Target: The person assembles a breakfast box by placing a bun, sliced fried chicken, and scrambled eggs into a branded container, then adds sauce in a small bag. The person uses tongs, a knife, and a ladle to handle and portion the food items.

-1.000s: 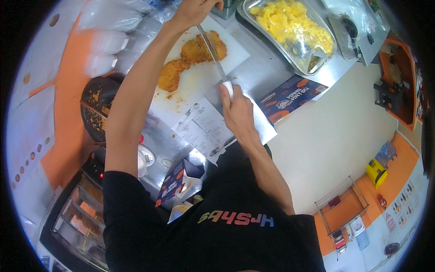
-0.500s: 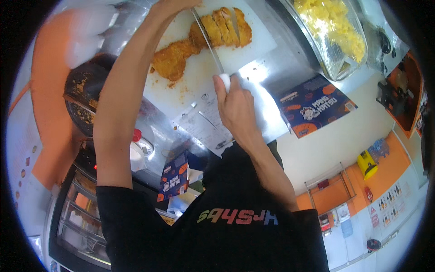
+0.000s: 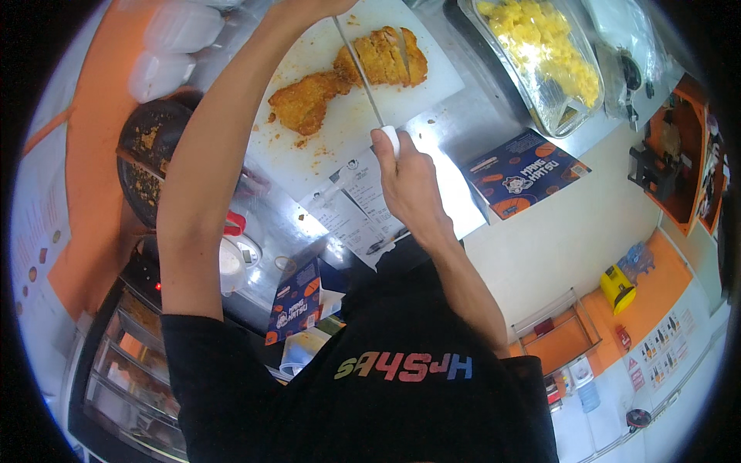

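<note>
Right hand grips knife across craggy, golden-crusted cutlet; left hand cropped, grip unclear. Shiny tray holds lumpy yellow food.

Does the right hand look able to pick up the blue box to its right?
Probably not as things stand: the right hand is wrapped around the white knife handle. Otherwise, nothing visible blocks its way to the blue box.

The long white-handled knife has a smooth metal blade and plastic-looking grip. The golden-brown breaded pieces look rough and crumbly, the white plastic-looking cutting board smooth, the silver metal worktop glossy, the black cloth shirt matt.
</note>
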